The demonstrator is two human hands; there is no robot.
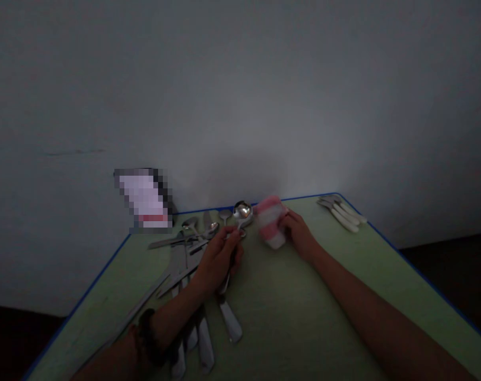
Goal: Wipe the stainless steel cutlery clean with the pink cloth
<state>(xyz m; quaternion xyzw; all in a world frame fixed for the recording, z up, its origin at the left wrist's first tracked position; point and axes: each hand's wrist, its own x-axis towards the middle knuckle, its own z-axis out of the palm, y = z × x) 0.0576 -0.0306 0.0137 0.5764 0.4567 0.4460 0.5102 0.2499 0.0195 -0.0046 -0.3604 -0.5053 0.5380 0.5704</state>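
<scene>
My left hand (223,253) is closed round the handle of a shiny metal spoon (243,210), whose bowl points up and away from me. To the right of that bowl, my right hand (298,230) grips a pink and white cloth (271,221); the cloth is blurred and hangs close beside the spoon. Below and left of my left hand lies a loose heap of metal cutlery (180,264), with spoons, knives and larger handled pieces crossing one another. My left forearm hides part of this heap.
A phone with a blurred-out screen (145,198) leans on the wall at the back left. Several white-handled pieces of cutlery (343,212) lie together at the back right. The green table (296,323) has a blue edge and meets a grey wall (240,95).
</scene>
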